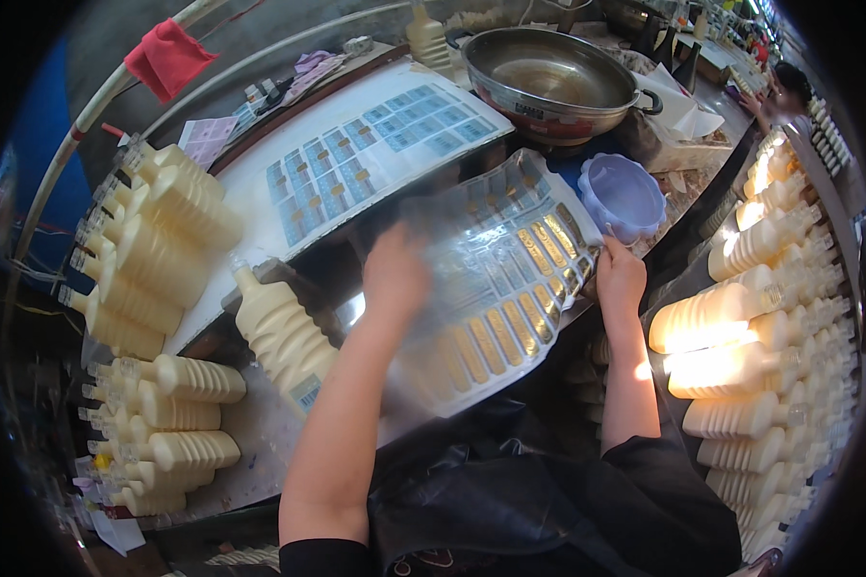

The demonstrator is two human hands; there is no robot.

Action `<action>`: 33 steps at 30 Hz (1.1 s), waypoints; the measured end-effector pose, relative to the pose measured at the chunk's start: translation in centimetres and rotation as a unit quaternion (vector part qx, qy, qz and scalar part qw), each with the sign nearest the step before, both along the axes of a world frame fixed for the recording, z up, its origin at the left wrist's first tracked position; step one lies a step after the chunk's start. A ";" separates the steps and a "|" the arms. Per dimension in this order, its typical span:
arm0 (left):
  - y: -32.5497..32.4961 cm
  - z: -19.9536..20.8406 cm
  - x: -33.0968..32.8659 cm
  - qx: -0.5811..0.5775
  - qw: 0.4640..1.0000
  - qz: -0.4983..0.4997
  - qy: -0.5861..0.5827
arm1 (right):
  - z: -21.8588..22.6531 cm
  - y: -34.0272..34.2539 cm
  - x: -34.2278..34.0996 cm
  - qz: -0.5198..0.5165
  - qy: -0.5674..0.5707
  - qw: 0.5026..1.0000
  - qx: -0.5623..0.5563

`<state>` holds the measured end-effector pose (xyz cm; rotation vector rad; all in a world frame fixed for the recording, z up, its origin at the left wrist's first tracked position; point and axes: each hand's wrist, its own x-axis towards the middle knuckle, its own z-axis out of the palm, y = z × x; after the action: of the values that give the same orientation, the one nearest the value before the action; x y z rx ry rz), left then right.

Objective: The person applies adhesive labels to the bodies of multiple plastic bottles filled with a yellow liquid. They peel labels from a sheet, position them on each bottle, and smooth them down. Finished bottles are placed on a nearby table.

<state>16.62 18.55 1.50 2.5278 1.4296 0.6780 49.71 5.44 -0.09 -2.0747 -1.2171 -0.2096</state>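
Note:
My right hand [621, 276] pinches the right edge of a large, shiny translucent sheet of gold and blue labels [510, 240]. The sheet tilts over the front of the worktable, curled along its right side. Over the left part of that sheet is my left hand [397, 269], smeared by motion, so its fingers cannot be read. Beside my left forearm a cream ribbed plastic bottle [284, 332] lies on the table with a small blue label near its base. Behind the sheet, a white board [241, 212] carries rows of blue labels [332, 178], some with gold spots.
Cream bottles are stacked at the left [164, 250] and far right [731, 327]. A wide metal pan [548, 82] stands at the back, near a lavender plastic bowl [624, 197]. A red cloth [169, 60] hangs on a curved pole. Another person [784, 96] is at the far right.

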 end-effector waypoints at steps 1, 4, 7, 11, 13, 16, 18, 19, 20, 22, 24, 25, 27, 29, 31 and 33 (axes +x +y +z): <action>-0.1 0.0 0.4 -0.005 0.997 -0.002 0.071 | 0.2 0.2 0.0 -0.007 -0.012 1.000 -0.011; -1.3 0.0 1.5 -0.075 0.970 0.002 0.230 | 1.5 0.7 -0.2 -0.004 -0.070 0.996 -0.055; -0.3 0.8 2.0 -0.065 0.954 -0.008 0.293 | 4.1 0.1 -1.2 -0.018 -0.078 0.979 -0.190; 3.5 1.7 2.5 -0.106 0.983 0.063 0.136 | 6.9 -2.0 -4.6 -0.026 -0.100 0.988 -0.114; 5.1 1.7 2.6 -0.090 0.983 0.054 0.153 | 7.7 -2.2 -5.8 0.022 -0.100 0.994 -0.047; 7.2 1.7 2.6 -0.119 0.985 0.065 0.107 | 8.0 -0.7 -6.8 0.161 -0.058 0.985 0.007; 8.2 1.8 2.7 -0.172 0.975 0.092 0.106 | 7.9 1.8 -7.1 0.235 -0.012 0.967 -0.099; 8.2 1.7 2.8 -0.176 0.972 0.095 0.121 | 7.6 3.4 -7.4 0.263 -0.009 0.961 -0.085; 8.1 1.6 2.8 -0.168 0.972 0.101 0.129 | 7.4 5.3 -7.6 0.290 -0.001 0.954 -0.080; 7.3 1.4 2.8 -0.120 0.984 0.093 0.090 | 6.7 9.6 -8.0 0.312 -0.048 0.943 -0.102; 6.7 1.2 2.9 -0.073 0.989 0.066 0.112 | 5.8 13.4 -8.5 0.312 -0.064 0.939 -0.133; 6.4 1.2 2.9 -0.060 0.989 0.055 0.125 | 5.4 14.9 -8.6 0.312 -0.073 0.935 -0.149; 5.9 1.2 2.7 -0.046 0.987 0.067 0.140 | 4.6 16.4 -8.4 0.328 -0.112 0.920 -0.181; 5.8 1.4 2.5 -0.058 0.981 0.078 0.170 | 3.8 17.4 -8.4 0.332 -0.132 0.915 -0.186; 5.8 1.6 2.7 -0.043 0.980 0.079 0.178 | 3.1 17.8 -8.3 0.324 -0.129 0.923 -0.160; 5.9 1.7 2.8 -0.032 0.978 0.089 0.183 | 2.6 17.9 -8.4 0.331 -0.135 0.927 -0.109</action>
<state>19.41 24.42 3.22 2.5914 1.7772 0.1846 41.36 23.38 2.56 -1.7183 -2.1183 -0.0417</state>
